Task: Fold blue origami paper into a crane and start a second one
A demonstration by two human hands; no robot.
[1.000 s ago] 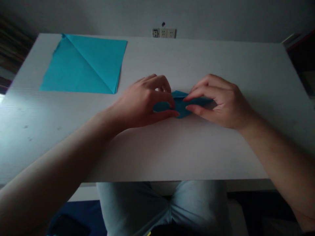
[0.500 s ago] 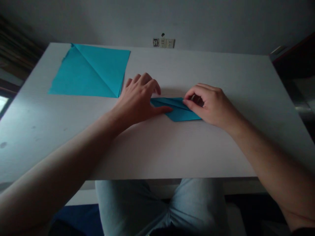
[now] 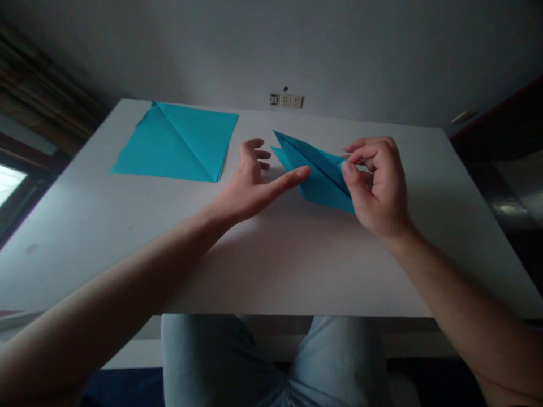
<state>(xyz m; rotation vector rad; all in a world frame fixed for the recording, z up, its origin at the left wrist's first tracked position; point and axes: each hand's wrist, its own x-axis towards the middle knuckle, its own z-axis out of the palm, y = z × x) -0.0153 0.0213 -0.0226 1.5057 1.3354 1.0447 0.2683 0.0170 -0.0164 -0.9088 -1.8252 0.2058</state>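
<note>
A folded blue paper piece [image 3: 316,172] is raised off the white table [image 3: 297,254], pointing up and left. My right hand [image 3: 375,183] pinches its right end between thumb and fingers. My left hand [image 3: 252,181] is spread, and its thumb tip touches the paper's left side while the other fingers curl loosely behind it.
A larger sheet of blue paper [image 3: 178,150] with a diagonal crease lies flat at the table's far left. A wall socket strip [image 3: 286,100] sits behind the table's far edge. My knees in light trousers [image 3: 271,362] show below the near edge.
The folded paper lay flat on the table under both hands; now my right hand has lifted it. My left hand has let go and opened. The camera has tilted upward.
</note>
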